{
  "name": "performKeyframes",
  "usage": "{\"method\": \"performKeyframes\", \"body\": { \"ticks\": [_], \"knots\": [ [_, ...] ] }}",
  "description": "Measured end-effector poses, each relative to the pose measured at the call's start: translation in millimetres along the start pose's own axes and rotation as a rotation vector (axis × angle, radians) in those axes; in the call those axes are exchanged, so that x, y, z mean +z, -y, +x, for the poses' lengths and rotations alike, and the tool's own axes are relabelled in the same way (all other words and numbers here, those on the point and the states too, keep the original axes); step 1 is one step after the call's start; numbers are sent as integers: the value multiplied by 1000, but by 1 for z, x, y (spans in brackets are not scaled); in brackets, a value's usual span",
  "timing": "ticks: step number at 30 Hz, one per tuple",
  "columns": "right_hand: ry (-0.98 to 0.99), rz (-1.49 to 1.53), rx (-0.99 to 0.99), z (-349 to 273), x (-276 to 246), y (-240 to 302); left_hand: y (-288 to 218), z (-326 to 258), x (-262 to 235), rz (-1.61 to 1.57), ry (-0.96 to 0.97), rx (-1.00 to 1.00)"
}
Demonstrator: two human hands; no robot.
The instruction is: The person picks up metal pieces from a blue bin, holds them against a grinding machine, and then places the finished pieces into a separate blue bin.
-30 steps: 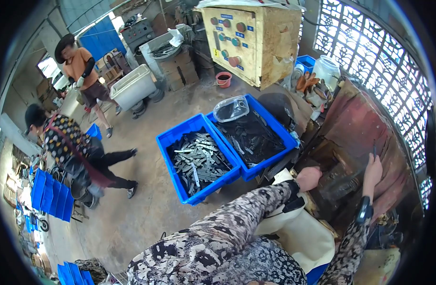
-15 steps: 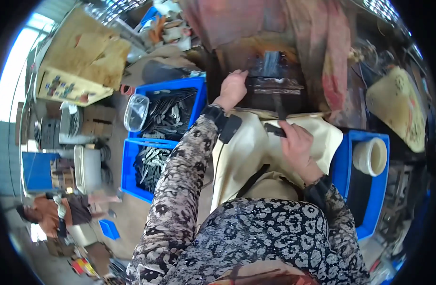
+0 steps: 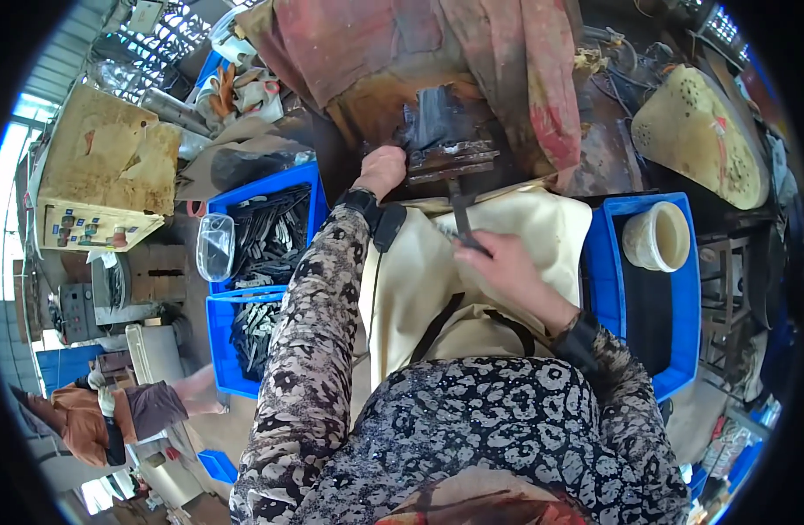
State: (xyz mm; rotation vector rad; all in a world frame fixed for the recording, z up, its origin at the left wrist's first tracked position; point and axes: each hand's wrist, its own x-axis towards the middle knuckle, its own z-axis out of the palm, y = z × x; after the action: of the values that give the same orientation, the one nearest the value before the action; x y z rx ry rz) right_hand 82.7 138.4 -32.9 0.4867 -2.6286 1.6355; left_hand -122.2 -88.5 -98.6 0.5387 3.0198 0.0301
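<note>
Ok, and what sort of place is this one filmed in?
Probably a small workshop or factory, perhaps metalworking: there's a boxy control cabinet with push buttons, a blue bin of thin dark strips, and a gloved co-worker.

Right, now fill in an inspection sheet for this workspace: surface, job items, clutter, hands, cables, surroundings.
Surface: machine bed dark and stained, with reddish cloth draped around it.
Job's things: dark flat piece in the right hand; strips in the left-side blue bins.
Clutter: clear container at one bin's outer edge; off-white tub in the right-side blue bin.
Hands: right closed on the piece; left hand at the bed's left side, grip unclear.
Cables: thin dark cord beside the left forearm, ends unclear.
Surroundings: control box and a co-worker at left.
</note>
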Motion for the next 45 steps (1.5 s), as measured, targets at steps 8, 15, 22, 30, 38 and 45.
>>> {"method": "performKeyframes", "body": {
  "ticks": [8, 15, 22, 30, 38, 45],
  "knots": [
    [-39, 894, 403, 49, -31, -28, -26, -46, -51, -473, -211, -223],
    [-76, 925, 395, 84, -18, -19, -74, -86, -75, -1224, -321, -286],
    [-115, 1194, 296, 88, -14, -31, -95, -94, -73, -1121, -448, -213],
    [-229, 1219, 303, 97, 6, -16, -110, -96, -63, -424, -652, 19],
    [-237, 1007, 457, 112, 14, -8, -90, -116, -57, -558, -571, 224],
    [-55, 991, 356, 89, -8, -17, -36, -110, -84, -1300, -244, -247]
  ]
}}
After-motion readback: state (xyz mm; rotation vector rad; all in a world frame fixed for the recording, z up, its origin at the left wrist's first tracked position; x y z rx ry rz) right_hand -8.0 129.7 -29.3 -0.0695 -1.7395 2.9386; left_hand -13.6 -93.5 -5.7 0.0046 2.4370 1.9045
